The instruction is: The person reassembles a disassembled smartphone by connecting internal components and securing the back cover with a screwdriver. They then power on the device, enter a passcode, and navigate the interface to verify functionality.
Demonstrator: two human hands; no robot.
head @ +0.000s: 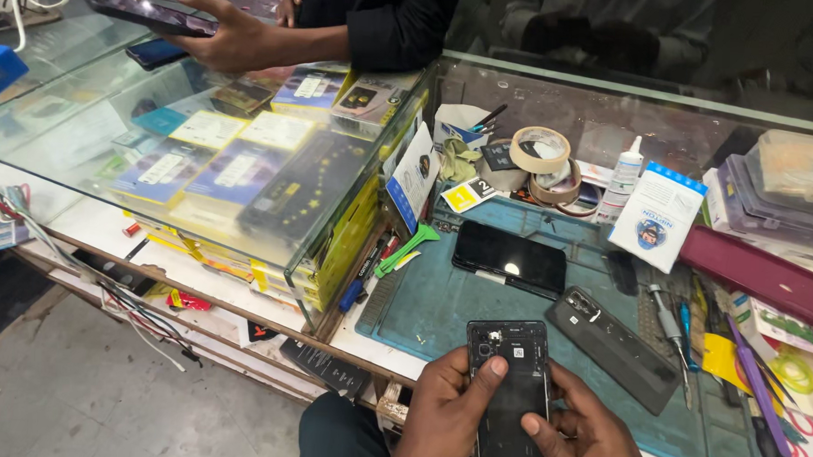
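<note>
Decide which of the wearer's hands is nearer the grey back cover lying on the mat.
Right. The right hand sits just below the back cover; the left hand is across the opened phone.

A grey concrete floor (103, 398) is seen at lower left. A glass display case (202, 149) is set upon a white desk (233, 294), and light is reflected off its top. A glass partition (627, 92) is stood along the far edge.

A black rectangular smartphone with its back cover removed (509, 394), dark internals and camera module exposed, stands upright lengthwise, held above the near edge of the teal work surface (422, 301).
</note>
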